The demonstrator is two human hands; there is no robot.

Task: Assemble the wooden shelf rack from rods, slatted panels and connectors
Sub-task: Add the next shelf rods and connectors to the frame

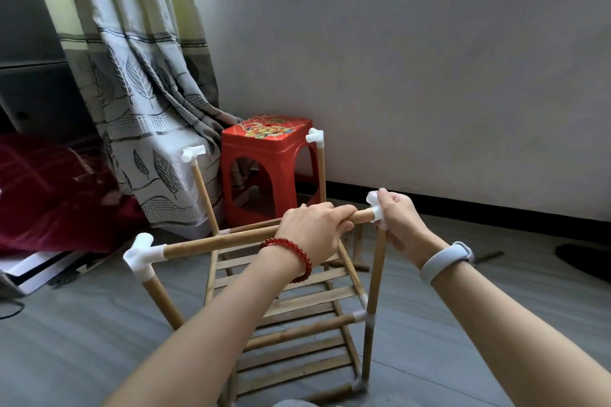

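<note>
Two bare hands up at the top front of the half-built light wooden shelf rack [291, 307], standing on grey plank floor [82, 340]. Left hand [312, 231], red bead bracelet [291, 258] on wrist, fingers curled round horizontal round wooden top rod [218, 241] near its right end. Right hand [401, 221], pale grey wristband [446, 261], pinching white plastic corner connector [375, 205] at that rod end, atop front-right upright wooden rod [375, 274]. Rod's left end seated in second white three-way connector [142, 253] on front-left upright. Two more white connectors, back-left [193, 153] and back-right [314, 135], capping rear uprights, side sockets unfilled. Slatted wooden panels [297, 301] in lower tiers inside frame. Red plastic stool [267, 162] just behind rack, by grey leaf-print curtain [148, 109] and pale wall [429, 76]. Dark red fabric [49, 192] far left.
</note>
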